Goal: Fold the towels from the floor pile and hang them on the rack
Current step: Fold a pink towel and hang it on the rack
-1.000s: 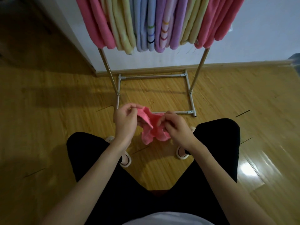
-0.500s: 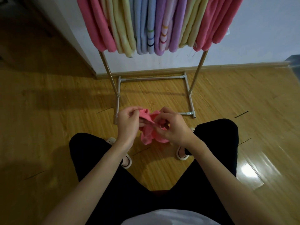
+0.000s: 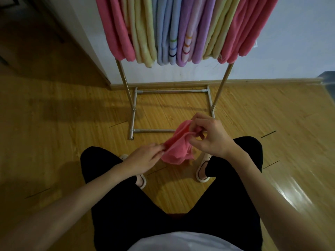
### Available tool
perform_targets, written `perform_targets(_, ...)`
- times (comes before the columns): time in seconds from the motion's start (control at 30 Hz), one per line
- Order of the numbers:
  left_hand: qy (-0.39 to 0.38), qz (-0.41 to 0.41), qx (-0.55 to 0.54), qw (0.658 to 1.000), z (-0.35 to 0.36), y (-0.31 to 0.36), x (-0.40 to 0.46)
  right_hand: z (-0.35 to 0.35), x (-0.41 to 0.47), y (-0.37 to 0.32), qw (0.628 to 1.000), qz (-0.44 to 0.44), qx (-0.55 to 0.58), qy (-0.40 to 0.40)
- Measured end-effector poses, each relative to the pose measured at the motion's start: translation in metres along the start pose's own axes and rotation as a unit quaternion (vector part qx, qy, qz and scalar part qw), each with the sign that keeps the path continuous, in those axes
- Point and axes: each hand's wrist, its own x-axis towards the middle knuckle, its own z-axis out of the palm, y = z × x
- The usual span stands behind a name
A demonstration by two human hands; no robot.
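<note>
A small pink towel hangs crumpled between my two hands, above the floor in front of my knees. My left hand pinches its lower left corner with thumb and fingertips. My right hand is higher and to the right, its fingers curled into the towel's upper edge. The metal rack stands straight ahead against the wall. Several folded towels in pink, yellow, blue and purple hang side by side on it. No floor pile is in view.
The rack's base frame lies on the wooden floor just beyond my hands. A white wall with a wooden skirting board runs behind it. My black trousers and white slippers are below the towel.
My hands have drawn apart: the left has dropped down and left with a corner, the right has shifted right and up. The towel now stretches slanted between them.
</note>
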Motion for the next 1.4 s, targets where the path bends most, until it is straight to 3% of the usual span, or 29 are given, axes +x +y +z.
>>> perform_targets(0.1,0.062,0.058,0.1,0.991,-0.01,-0.002,0.003,-0.013,-0.003,0.001,1.0,0.007,-0.009,0.015)
perform_targets(0.23,0.184,0.139,0.113,0.966,-0.054,0.003,0.007,-0.041,-0.003,0.006,0.998,0.026,-0.012,0.049)
perform_targets(0.4,0.241,0.252,0.207,0.914,-0.113,0.031,0.011,-0.069,0.009,0.003,0.996,0.02,-0.026,0.078)
perform_targets(0.5,0.27,0.287,0.185,0.9,-0.136,0.05,0.007,-0.085,0.018,-0.006,0.994,0.024,-0.005,0.111)
perform_targets(0.73,0.266,0.299,0.094,0.912,-0.161,0.074,0.0,-0.105,0.033,-0.035,0.992,-0.01,0.033,0.125)
perform_targets(0.9,0.22,0.295,0.208,0.906,-0.182,0.074,-0.005,-0.111,0.038,-0.041,0.995,-0.014,-0.009,0.099)
perform_targets(1.13,0.256,0.304,0.292,0.87,-0.209,0.081,-0.008,-0.117,0.046,-0.034,0.996,-0.015,-0.027,0.085)
perform_targets(1.4,0.292,0.277,0.147,0.904,-0.204,0.093,-0.014,-0.12,0.052,-0.037,0.992,0.002,0.009,0.123)
